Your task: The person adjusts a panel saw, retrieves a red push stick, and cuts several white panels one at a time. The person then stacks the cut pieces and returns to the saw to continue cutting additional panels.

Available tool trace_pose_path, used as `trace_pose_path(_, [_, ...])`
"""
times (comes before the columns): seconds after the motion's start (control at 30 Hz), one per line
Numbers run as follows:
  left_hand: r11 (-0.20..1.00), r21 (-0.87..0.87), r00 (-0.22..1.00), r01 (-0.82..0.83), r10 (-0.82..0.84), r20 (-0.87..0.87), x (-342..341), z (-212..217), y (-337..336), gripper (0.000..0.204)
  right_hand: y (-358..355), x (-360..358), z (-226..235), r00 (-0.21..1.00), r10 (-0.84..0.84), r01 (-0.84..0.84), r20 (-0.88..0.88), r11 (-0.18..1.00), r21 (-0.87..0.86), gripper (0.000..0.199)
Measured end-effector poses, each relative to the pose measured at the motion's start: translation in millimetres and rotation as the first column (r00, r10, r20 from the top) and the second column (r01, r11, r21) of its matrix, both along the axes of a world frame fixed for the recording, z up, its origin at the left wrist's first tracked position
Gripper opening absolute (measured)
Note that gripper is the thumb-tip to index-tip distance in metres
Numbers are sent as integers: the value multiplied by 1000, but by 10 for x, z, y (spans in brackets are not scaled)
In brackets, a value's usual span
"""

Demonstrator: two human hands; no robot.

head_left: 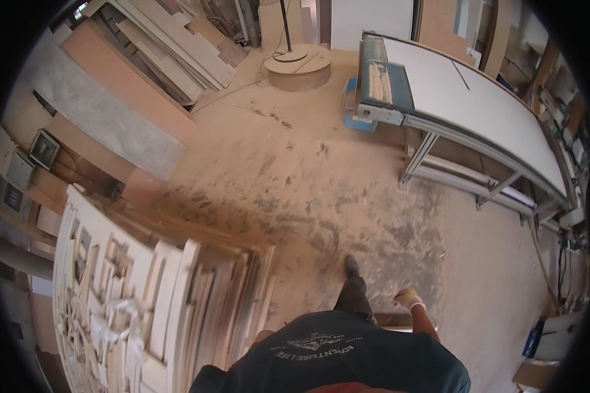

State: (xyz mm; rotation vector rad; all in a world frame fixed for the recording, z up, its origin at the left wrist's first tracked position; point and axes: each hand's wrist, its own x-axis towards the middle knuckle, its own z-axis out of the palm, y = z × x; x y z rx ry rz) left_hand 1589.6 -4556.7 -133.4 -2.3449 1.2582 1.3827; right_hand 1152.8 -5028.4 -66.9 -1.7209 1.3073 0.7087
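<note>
My right hand (pixel 408 299), in a pale tan glove, hangs low beside my dark shirt, its fingers curled in. Whether anything is inside those fingers is hidden. Just below it, by my hip, shows part of a flat brown board-like piece (pixel 392 320) with a pale edge; I cannot tell whether the hand touches it. A small tan patch (pixel 263 336) at the left edge of my shirt may be my left glove, but no fingers can be made out. One dark shoe (pixel 352 266) is set forward on the dusty floor (pixel 295 170).
Close on the left stands a tall stack of wood offcuts (pixel 203 295). Long panels (pixel 111 108) lean beyond it. A white-topped metal-framed conveyor table (pixel 472 98) fills the right, a blue bin (pixel 357 118) under its end. A round wooden base with a pole (pixel 299 75) stands ahead.
</note>
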Motion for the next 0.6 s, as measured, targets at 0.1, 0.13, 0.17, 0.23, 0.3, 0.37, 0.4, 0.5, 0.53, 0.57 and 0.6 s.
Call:
trace_pose_path(0.1, [975,-7,973,221,-220,75,387,29,-1337,34,-1007,816,139,923,383,-383,-45,897,-221,43])
trace_pose_path(0.13, [971,3,966,241,-240,101,493,93,-1768,35,-1354,1245,253,898,440,-438,-4,893,-105,42])
trace_pose_path(0.17, [991,0,990,131,-130,56,627,168,-2271,37,-1638,1702,411,880,468,-458,80,881,-122,36])
trace_pose_path(0.23, [954,-256,983,-157,176,54,801,380,-3190,38,-2181,2680,759,882,369,-335,294,929,-159,28])
trace_pose_path(0.3, [856,-506,991,-109,135,15,1126,619,-3998,37,-2680,3659,1060,818,409,-357,404,912,-201,28])
trace_pose_path(0.37, [755,-527,917,-390,373,-143,1501,787,-4732,35,-3083,4554,1169,740,446,-356,502,895,-270,28])
trace_pose_path(0.4, [697,-550,885,-460,409,-223,1722,830,-4988,35,-3300,4924,1138,726,456,-354,515,890,-289,27])
trace_pose_path(0.5, [759,-430,872,-489,439,-217,2446,764,-5522,40,-4026,5717,738,776,431,-316,460,898,-308,25])
trace_pose_path(0.53, [750,-412,856,-517,460,-237,2645,693,-5511,41,-4292,5834,538,808,418,-316,415,902,-294,25])
trace_pose_path(0.57, [721,-434,840,-541,486,-240,2941,630,-5539,43,-4551,5884,351,858,448,-367,251,876,-312,27])
trace_pose_path(0.6, [727,-413,835,-549,497,-235,3305,562,-5546,45,-4761,5881,158,792,596,-527,135,778,-343,28])
